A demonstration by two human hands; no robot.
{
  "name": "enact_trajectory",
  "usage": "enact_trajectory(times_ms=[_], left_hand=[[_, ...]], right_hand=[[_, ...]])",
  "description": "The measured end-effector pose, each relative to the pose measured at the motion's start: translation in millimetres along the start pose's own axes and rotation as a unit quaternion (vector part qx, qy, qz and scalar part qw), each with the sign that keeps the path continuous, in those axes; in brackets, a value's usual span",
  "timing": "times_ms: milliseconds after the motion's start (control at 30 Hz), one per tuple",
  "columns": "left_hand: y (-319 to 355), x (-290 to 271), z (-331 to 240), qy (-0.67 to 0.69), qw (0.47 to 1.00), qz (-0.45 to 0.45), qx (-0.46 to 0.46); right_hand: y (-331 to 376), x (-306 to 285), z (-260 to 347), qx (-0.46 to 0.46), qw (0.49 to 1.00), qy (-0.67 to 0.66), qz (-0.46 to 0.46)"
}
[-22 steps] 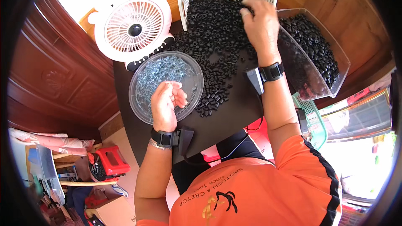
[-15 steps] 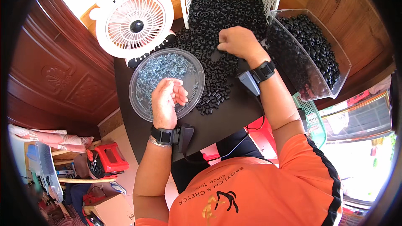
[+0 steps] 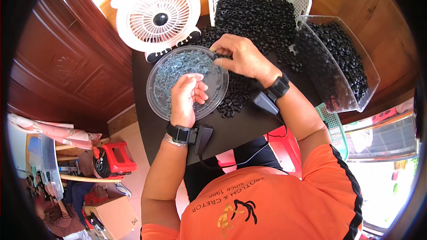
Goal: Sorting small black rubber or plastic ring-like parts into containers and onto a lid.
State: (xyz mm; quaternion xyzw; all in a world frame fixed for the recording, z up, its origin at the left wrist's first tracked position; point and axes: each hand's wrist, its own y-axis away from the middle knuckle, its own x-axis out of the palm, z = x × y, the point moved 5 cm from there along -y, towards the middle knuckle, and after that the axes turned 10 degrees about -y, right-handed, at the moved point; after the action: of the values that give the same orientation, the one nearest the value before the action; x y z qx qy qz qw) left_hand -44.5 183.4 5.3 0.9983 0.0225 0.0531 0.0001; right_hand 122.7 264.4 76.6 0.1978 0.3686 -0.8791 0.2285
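Observation:
A round clear tray (image 3: 153, 100) holds a pile of small pale blue-grey pieces (image 3: 180, 62), too small to name. Over its near part is my left hand (image 3: 189, 95), palm turned inward, fingers curled and thumb against the forefinger; whatever it may hold is hidden. At the tray's right rim my right hand (image 3: 244, 58) bends its thumb and fingertips together around a small dark piece, apparently one of the black rings. Loose black plastic rings (image 3: 235, 100) lie heaped on the dark table beside the tray and under my right hand.
A white perforated basket (image 3: 304, 2) spills black rings onto the table (image 3: 169, 140). To the right stands a clear bin (image 3: 327, 84) of black pieces, with a green basket (image 3: 336, 129) below. A white fan (image 3: 160, 18) stands behind the tray. Each wrist wears a strapped device.
My right hand has moved left from the black heap to the tray's rim. My left hand stays over the tray in much the same curled pose. The whole view has shifted slightly.

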Motion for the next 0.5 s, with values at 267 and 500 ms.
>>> enact_trajectory(times_ms=[267,500], left_hand=[[-4.5,8.7,0.9,0.007,0.998,0.06,0.003],[-4.2,7.7,0.9,0.026,0.998,0.058,0.012]], right_hand=[[8.9,31.3,38.4,-0.131,0.99,0.0,0.044],[9.4,35.4,31.9,-0.118,0.992,-0.029,0.045]])
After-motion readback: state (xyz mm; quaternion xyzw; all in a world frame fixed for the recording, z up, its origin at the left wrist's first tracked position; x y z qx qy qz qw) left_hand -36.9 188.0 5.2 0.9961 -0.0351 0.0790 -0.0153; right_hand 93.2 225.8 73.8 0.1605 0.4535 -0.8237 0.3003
